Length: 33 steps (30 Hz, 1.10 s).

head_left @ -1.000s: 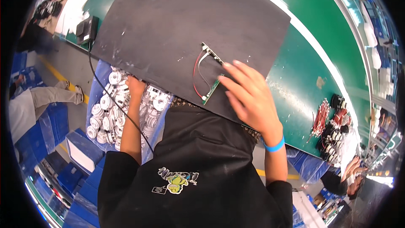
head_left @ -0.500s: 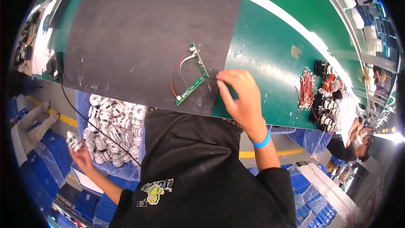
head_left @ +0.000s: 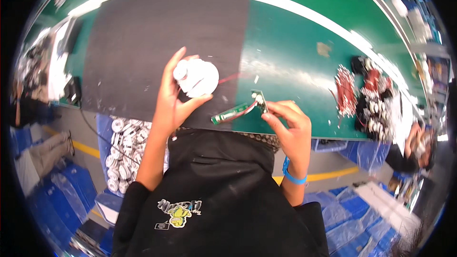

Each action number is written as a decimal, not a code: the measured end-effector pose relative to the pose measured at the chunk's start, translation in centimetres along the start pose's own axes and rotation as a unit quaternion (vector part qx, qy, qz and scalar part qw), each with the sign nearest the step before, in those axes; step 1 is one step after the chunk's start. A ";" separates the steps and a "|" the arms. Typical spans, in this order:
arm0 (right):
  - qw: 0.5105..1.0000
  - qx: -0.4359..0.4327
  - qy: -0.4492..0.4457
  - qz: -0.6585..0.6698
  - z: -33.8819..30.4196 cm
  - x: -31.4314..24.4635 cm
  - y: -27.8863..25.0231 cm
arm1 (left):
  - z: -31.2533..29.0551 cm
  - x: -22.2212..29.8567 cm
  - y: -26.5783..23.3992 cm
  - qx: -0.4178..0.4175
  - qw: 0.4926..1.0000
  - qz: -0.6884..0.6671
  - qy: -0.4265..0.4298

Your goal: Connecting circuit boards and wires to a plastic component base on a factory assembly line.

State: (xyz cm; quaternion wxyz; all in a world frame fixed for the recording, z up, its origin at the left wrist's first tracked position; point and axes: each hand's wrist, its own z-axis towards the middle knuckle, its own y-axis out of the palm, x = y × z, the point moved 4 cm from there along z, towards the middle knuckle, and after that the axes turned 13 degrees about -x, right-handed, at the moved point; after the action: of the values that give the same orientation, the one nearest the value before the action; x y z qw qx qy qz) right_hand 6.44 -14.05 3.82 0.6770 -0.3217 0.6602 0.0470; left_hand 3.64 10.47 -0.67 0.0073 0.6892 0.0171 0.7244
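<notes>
Over the black mat, my left hand is closed round a white round plastic housing. A thin red wire shows at the housing's right side. My right hand pinches one end of a small green circuit board between thumb and fingers, near the table's front edge. A second green circuit board lies to its left, joined to it by red and pale wires. The pinched board is tilted up.
A blue bin full of white housings stands below the table's left front. Bundles of red wires and black-and-white parts lie at the table's right end. A black cable hangs at the left. Another person is at far right.
My left hand has come up from beside the bin to over the mat, holding a white housing. My right hand has taken hold of a circuit board, and both boards have shifted right.
</notes>
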 end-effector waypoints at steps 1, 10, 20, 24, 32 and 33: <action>0.999 -0.005 -0.016 -0.041 -0.8 -0.8 -0.8 | 1.0 -0.6 1.4 -0.009 0.999 0.031 -0.003; 0.992 0.014 0.061 0.114 -3.7 0.0 -1.2 | 1.7 2.8 3.6 -0.103 0.906 0.411 -0.029; 0.873 -0.206 0.099 0.431 -0.2 -0.1 5.3 | -3.6 4.0 4.6 -0.208 0.949 -0.219 -0.091; 0.851 -0.275 0.117 0.432 -0.5 -1.0 6.5 | -4.8 2.5 2.7 -0.272 0.925 -0.266 -0.020; 0.988 -0.029 0.102 0.116 2.0 0.5 6.4 | -5.0 1.9 -1.2 -0.097 0.966 -0.241 -0.015; 0.981 -0.061 0.131 0.129 2.0 0.9 7.3 | -4.8 2.1 -1.2 -0.100 0.965 -0.242 -0.017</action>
State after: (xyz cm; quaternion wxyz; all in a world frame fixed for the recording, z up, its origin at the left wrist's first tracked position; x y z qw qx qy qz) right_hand 4.68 -7.57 0.13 0.5515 -0.2779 0.7754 0.1319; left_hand -1.24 11.72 1.16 0.2515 0.6727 0.1104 0.6871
